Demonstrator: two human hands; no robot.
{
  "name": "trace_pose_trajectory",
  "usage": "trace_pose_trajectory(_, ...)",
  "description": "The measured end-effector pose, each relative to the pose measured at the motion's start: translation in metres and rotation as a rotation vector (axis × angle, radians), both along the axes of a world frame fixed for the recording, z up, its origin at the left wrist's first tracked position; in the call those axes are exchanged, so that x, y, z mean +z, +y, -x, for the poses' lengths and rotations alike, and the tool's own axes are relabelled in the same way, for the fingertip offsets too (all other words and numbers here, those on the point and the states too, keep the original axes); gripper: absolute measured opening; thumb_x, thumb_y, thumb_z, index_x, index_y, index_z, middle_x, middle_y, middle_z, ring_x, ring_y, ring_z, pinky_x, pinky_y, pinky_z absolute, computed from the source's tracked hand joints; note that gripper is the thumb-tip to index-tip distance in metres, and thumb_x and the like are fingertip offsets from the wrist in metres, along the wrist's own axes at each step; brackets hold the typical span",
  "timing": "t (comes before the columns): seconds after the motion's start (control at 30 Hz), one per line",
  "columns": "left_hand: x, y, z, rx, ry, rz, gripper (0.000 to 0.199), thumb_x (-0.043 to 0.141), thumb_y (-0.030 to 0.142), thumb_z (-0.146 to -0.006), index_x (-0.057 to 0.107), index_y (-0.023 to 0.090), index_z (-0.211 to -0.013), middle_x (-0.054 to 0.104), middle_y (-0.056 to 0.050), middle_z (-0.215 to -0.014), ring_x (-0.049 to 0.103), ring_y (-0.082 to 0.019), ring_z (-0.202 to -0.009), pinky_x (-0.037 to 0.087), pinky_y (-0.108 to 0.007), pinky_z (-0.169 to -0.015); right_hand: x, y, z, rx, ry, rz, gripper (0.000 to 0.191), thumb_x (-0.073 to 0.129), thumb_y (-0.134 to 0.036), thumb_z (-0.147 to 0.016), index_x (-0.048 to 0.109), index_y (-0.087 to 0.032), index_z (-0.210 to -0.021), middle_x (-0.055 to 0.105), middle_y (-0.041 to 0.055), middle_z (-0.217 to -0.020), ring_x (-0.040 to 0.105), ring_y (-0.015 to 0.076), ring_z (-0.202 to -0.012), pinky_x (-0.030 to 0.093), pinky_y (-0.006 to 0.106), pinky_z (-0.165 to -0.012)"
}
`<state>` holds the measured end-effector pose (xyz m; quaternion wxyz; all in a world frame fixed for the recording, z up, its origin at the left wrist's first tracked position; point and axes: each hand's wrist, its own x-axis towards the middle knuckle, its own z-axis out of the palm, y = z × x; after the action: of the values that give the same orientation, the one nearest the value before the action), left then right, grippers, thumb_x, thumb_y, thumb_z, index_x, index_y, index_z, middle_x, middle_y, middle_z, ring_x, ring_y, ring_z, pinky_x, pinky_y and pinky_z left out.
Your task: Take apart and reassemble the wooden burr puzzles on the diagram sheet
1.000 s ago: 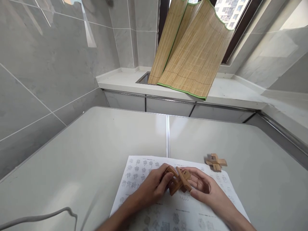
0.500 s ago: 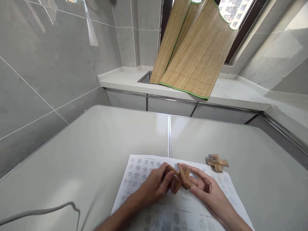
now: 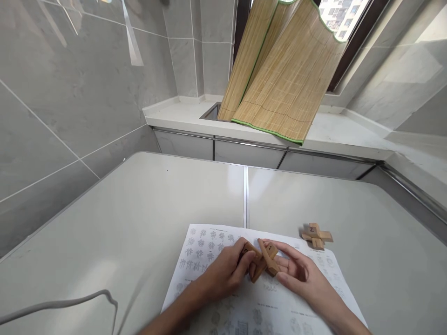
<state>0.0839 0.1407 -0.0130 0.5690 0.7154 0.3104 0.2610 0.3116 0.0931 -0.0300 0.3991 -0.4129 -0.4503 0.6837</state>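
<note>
Over a printed sheet [image 3: 244, 304], both my hands grip brown wooden puzzle pieces. My left hand [image 3: 228, 267] is closed on a piece with a dark mark, at the left of the cluster. My right hand [image 3: 300, 274] holds the right side of crossed wooden pieces [image 3: 268, 260], thumb below and fingers behind; one bears a "2". The pieces from the two hands touch, and their joint is partly hidden. Off to the right, another wooden cluster [image 3: 317, 236], also marked "2", rests at the sheet's upper right edge.
The light table [image 3: 146, 200] has a metal seam [image 3: 246, 195] down its middle. A grey cable [image 3: 70, 304] lies at the lower left. Beyond the table, a bamboo mat [image 3: 279, 79] hangs over a white counter [image 3: 185, 115] with a sink.
The left piece sits closer against the crossed pieces, and the gap between them has narrowed. Both hands keep their grip almost in place.
</note>
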Motion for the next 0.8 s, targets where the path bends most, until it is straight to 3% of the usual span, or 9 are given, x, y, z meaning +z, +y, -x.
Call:
trace_pose_trajectory(0.2, -0.001, -0.001, -0.001, 0.015, -0.042, 0.000, 0.029, 0.037, 0.044, -0.111, 0.051, 0.019, -0.104, 0.063, -0.002, -0.081, 0.059, -0.015, -0.072, 0.048, -0.028, -0.071, 0.003, -0.002, 0.003, 0.023, -0.116, -0.076, 0.058, 0.085, -0.046, -0.082, 0.063, -0.028, -0.133, 0.062, 0.0145, -0.147, 0.062, 0.0377, -0.131, 0.055, 0.048, -0.104)
trace_pose_trajectory(0.33, -0.006, -0.001, 0.000, 0.004, 0.013, -0.072, 0.035, 0.033, 0.042, -0.111, 0.049, 0.019, -0.134, 0.063, -0.001, -0.081, 0.059, -0.016, -0.072, 0.049, -0.027, -0.073, 0.001, -0.003, 0.007, -0.006, -0.131, -0.116, 0.057, 0.085, -0.044, -0.084, 0.060, -0.029, -0.133, 0.066, 0.0134, -0.142, 0.064, 0.0350, -0.129, 0.054, 0.046, -0.107)
trace_pose_trajectory(0.5, -0.010, -0.002, 0.001, 0.031, 0.128, -0.144, 0.051, 0.027, 0.038, -0.112, 0.032, 0.022, -0.160, 0.064, -0.001, -0.084, 0.059, -0.017, -0.073, 0.049, -0.028, -0.075, -0.002, -0.008, 0.011, -0.074, -0.136, -0.135, 0.058, 0.086, -0.039, -0.083, 0.059, -0.030, -0.134, 0.065, 0.0141, -0.144, 0.063, 0.0343, -0.131, 0.052, 0.045, -0.110)
trace_pose_trajectory(0.6, -0.009, -0.003, 0.002, 0.028, 0.132, -0.132, 0.054, 0.025, 0.039, -0.112, 0.027, 0.022, -0.163, 0.065, -0.002, -0.086, 0.061, -0.018, -0.077, 0.049, -0.029, -0.078, -0.006, -0.010, 0.010, -0.108, -0.132, -0.136, 0.060, 0.087, -0.035, -0.082, 0.059, -0.029, -0.135, 0.068, 0.0152, -0.140, 0.065, 0.0350, -0.130, 0.053, 0.045, -0.109)
trace_pose_trajectory(0.8, -0.006, -0.002, 0.001, 0.004, 0.063, -0.093, 0.052, 0.026, 0.043, -0.112, 0.037, 0.019, -0.157, 0.063, -0.003, -0.084, 0.061, -0.017, -0.076, 0.050, -0.028, -0.079, -0.014, -0.009, 0.009, -0.107, -0.113, -0.139, 0.061, 0.088, -0.035, -0.081, 0.058, -0.030, -0.134, 0.070, 0.0145, -0.136, 0.066, 0.0340, -0.128, 0.053, 0.044, -0.109)
